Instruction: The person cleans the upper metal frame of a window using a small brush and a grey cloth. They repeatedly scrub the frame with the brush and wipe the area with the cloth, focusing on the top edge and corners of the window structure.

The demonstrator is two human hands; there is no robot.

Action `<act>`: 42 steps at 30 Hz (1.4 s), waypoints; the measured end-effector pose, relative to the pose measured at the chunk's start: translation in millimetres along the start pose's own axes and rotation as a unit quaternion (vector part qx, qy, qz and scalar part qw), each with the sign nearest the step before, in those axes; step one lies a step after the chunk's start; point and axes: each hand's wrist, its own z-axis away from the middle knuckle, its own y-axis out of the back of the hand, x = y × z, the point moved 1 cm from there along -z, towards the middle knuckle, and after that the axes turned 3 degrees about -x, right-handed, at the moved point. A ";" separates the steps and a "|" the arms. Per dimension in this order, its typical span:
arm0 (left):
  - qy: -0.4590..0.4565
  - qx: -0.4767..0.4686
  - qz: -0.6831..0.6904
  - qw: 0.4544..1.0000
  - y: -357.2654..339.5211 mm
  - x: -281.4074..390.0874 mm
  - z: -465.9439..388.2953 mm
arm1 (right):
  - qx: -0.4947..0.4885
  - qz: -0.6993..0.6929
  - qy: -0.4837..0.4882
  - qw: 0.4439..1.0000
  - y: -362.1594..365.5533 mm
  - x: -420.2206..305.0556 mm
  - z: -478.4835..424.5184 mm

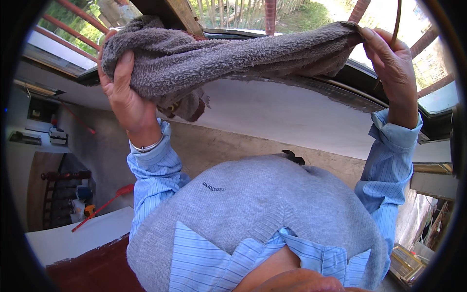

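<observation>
A worn grey terry towel [233,54] stretches sideways between my raised hands, in front of a barred window. Its bunched end lies in my left hand [127,87], with the thumb over the near side and the fingers largely behind the cloth. My right hand [392,58] pinches the other end, a twisted corner, between thumb and fingers. A frayed flap of the towel hangs down near my left wrist. Behind the cloth runs the dark window frame [365,80], partly hidden by it.
Reddish-brown window bars [270,16] stand beyond the towel. A thin dark rod [397,22] passes by my right hand. Below the window is a white wall [284,113]. At the left are a red long-handled tool [102,208], a white ledge [84,233] and a dark wooden railing [65,175].
</observation>
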 end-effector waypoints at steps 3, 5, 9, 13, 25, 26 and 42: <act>-0.158 0.007 -0.147 0.976 -1.7 -10.7 -13.3 | -0.031 0.085 0.000 0.996 -8.0 -0.8 -0.8; -0.237 -0.005 -0.203 0.950 -6.8 -15.9 -19.7 | -0.013 0.108 0.025 0.994 -19.2 2.9 4.2; -0.390 -0.006 -0.285 0.876 -28.3 -18.3 -31.1 | -0.016 0.156 0.023 0.987 -29.4 18.6 11.9; -0.541 -0.040 -0.344 0.766 -43.7 -15.1 -49.4 | -0.030 0.159 0.014 0.987 -24.0 18.4 24.2; -0.604 -0.087 -0.446 0.655 -68.3 -10.3 -54.0 | 0.047 0.175 0.122 0.976 -0.5 -13.1 44.8; -0.613 -0.087 -0.441 0.650 -72.0 -12.0 -54.8 | 0.043 0.158 0.117 0.979 -9.6 -10.5 44.8; -0.637 -0.117 -0.445 0.618 -63.1 24.9 -55.3 | -0.160 0.241 0.177 0.941 -97.6 19.4 2.2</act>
